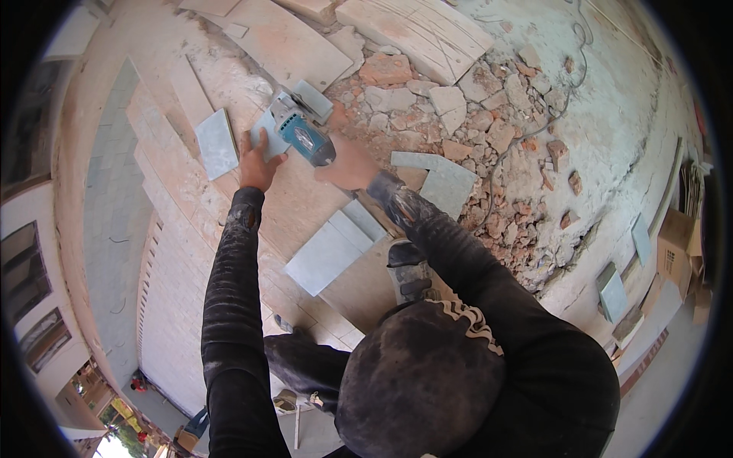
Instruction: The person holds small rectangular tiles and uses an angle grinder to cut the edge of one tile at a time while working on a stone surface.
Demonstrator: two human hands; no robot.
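My right hand (351, 162) is wrapped round the body of a teal angle grinder (305, 139). The grinder's head rests over a grey-blue tile (266, 136), and another piece of tile (313, 99) shows just beyond it. Dust or motion blurs the area round the disc, so I cannot tell whether it touches the tile. With fingers spread, my left hand (258, 162) lies at the tile's near left edge and grips nothing. Left of that hand is a separate square grey tile (217, 143).
Broken brick and concrete rubble (496, 114) spreads to the right, with a cable (508, 149) running across it. An L-shaped cut tile (447, 182) lies beside the rubble. Larger tiles (328, 256) lie close to my foot. Long stone slabs (416, 34) sit at the far side; cardboard boxes (676, 244) stand far right.
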